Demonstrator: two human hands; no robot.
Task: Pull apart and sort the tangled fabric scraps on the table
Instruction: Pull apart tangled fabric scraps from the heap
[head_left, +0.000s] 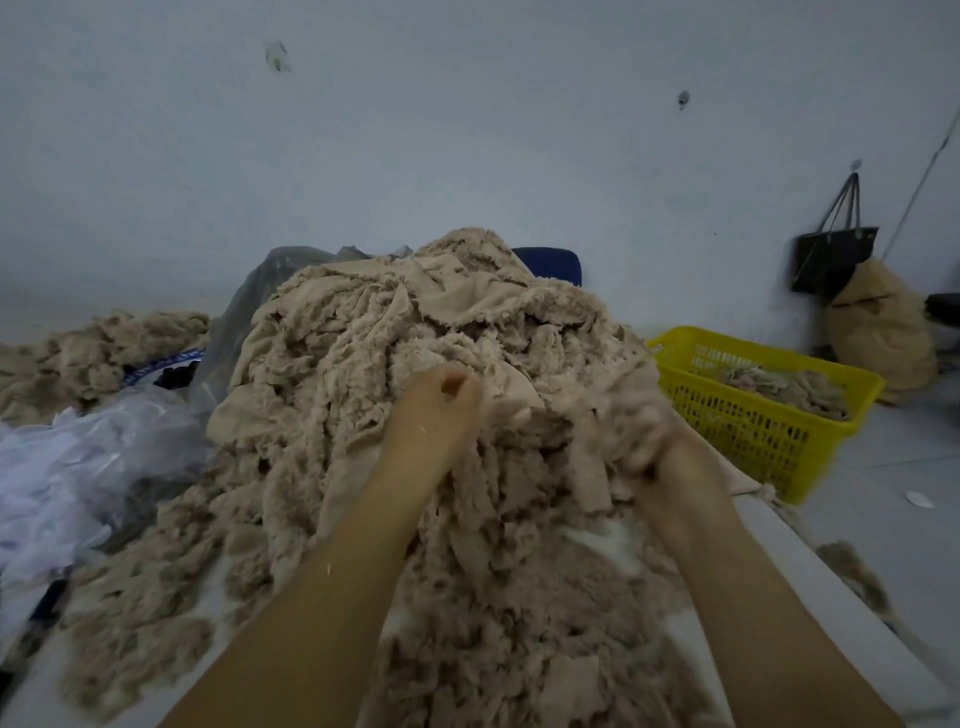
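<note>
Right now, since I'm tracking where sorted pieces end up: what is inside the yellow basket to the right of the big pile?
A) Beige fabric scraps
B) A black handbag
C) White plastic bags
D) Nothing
A: beige scraps lie inside the yellow basket, the same colour as the pile on the table.

Hands, 2: left hand, right hand. Scrap heaps, 2: main heap, far heap. Basket, 1. Bag, 1. Sack, 1.
</note>
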